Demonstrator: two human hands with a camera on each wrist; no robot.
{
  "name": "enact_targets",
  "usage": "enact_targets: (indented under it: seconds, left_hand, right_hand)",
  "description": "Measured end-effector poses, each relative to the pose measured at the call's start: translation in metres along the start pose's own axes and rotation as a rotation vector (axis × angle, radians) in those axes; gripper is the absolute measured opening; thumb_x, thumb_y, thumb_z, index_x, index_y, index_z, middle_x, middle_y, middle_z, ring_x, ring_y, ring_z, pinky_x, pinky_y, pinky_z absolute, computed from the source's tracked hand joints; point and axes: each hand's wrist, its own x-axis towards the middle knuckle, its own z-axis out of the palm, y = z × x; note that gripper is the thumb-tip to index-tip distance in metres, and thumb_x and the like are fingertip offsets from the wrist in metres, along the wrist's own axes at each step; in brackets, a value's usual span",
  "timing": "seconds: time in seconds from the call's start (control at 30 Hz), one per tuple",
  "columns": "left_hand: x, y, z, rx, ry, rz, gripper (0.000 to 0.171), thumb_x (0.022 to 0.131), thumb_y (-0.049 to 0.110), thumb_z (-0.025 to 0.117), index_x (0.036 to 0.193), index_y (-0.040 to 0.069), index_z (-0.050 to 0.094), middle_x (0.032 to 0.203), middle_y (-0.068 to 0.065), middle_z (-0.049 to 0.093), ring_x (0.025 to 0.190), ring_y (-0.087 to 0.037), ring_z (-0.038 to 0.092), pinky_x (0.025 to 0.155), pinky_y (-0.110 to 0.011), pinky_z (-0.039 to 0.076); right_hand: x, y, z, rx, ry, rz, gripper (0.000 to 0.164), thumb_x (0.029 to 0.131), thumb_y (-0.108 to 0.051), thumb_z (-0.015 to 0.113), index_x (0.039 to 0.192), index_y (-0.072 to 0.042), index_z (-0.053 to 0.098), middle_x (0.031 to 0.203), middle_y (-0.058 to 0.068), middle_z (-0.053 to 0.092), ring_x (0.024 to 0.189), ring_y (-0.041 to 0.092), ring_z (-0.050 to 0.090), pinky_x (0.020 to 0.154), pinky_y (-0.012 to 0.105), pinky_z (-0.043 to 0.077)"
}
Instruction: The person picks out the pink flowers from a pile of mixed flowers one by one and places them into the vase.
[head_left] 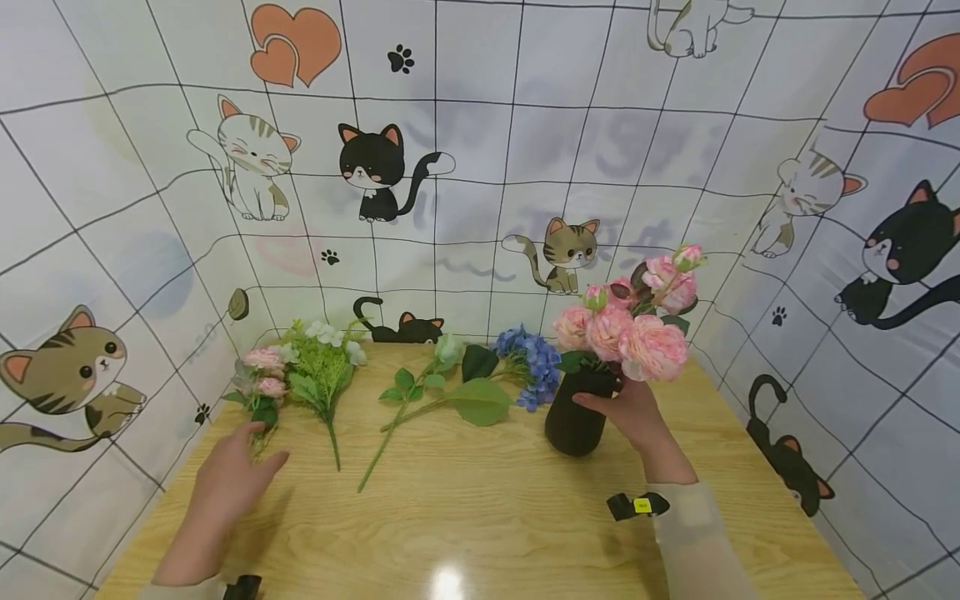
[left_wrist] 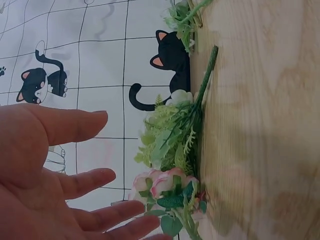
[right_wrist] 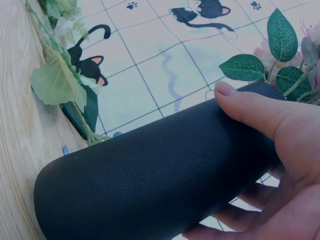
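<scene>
My right hand (head_left: 636, 414) grips a black vase (head_left: 576, 421) near its top, thumb and fingers on either side of it. Pink artificial flowers (head_left: 626, 329) with green leaves stand in the vase. In the right wrist view the dark vase (right_wrist: 150, 165) fills the lower middle, the thumb lying along it near the mouth. On the left, my left hand (head_left: 234, 477) is open, fingers spread close to a small bunch of pink flowers (head_left: 268, 385). The left wrist view shows that hand (left_wrist: 65, 175) with nothing in it, beside the pink flowers (left_wrist: 167, 182).
Across the wooden table (head_left: 450, 525) lie a green sprig with white blossoms (head_left: 326, 375), a pale flower stem (head_left: 405, 404) with broad leaves, and a blue flower (head_left: 534, 367). A cat-printed cloth (head_left: 465, 150) hangs behind the table and at both sides.
</scene>
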Motion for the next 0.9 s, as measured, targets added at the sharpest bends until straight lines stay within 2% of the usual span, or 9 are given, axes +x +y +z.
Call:
enact_targets:
  seconds: [0.27, 0.43, 0.57, 0.67, 0.9]
  left_hand:
    - [-0.004, -0.007, -0.002, 0.013, -0.053, -0.008, 0.092, 0.089, 0.059, 0.057, 0.145, -0.009, 0.032, 0.134, -0.041, 0.045, 0.106, -0.056, 0.053, 0.072, -0.056, 0.050]
    - [-0.007, -0.009, -0.001, 0.022, -0.045, -0.012, 0.091, 0.089, 0.058, 0.059, 0.144, -0.010, 0.033, 0.133, -0.042, 0.046, 0.106, -0.056, 0.053, 0.071, -0.056, 0.051]
    - [-0.009, -0.012, -0.001, 0.056, -0.023, -0.015, 0.090, 0.088, 0.053, 0.063, 0.142, -0.012, 0.032, 0.125, -0.043, 0.050, 0.097, -0.053, 0.057, 0.064, -0.050, 0.051]
    - [-0.009, -0.016, -0.001, 0.081, -0.020, -0.029, 0.089, 0.087, 0.048, 0.066, 0.141, -0.013, 0.030, 0.120, -0.044, 0.051, 0.093, -0.051, 0.058, 0.061, -0.048, 0.050]
    - [-0.011, -0.026, 0.000, 0.116, -0.061, -0.060, 0.089, 0.087, 0.047, 0.067, 0.139, -0.015, 0.031, 0.119, -0.043, 0.053, 0.093, -0.053, 0.058, 0.069, -0.055, 0.050]
  right_hand:
    - [0.000, 0.002, 0.000, 0.004, -0.003, -0.009, 0.104, 0.077, -0.021, 0.083, 0.157, -0.023, 0.016, 0.162, 0.014, 0.023, 0.146, 0.039, 0.022, 0.111, 0.066, 0.023]
    - [-0.005, -0.014, -0.002, 0.031, -0.023, -0.020, 0.104, 0.079, -0.014, 0.081, 0.157, -0.015, 0.013, 0.162, 0.018, 0.019, 0.146, 0.043, 0.018, 0.110, 0.068, 0.021]
    - [-0.008, -0.023, -0.003, 0.050, -0.031, -0.035, 0.104, 0.078, -0.009, 0.081, 0.157, -0.012, 0.013, 0.162, 0.019, 0.017, 0.146, 0.043, 0.016, 0.110, 0.069, 0.019]
    - [-0.006, -0.016, -0.002, 0.049, -0.026, -0.039, 0.105, 0.077, -0.010, 0.082, 0.157, -0.018, 0.014, 0.163, 0.014, 0.017, 0.147, 0.040, 0.015, 0.111, 0.068, 0.019]
    - [0.001, 0.004, 0.000, 0.028, -0.017, -0.042, 0.105, 0.078, -0.020, 0.082, 0.157, -0.030, 0.014, 0.164, 0.007, 0.018, 0.148, 0.035, 0.016, 0.111, 0.067, 0.020]
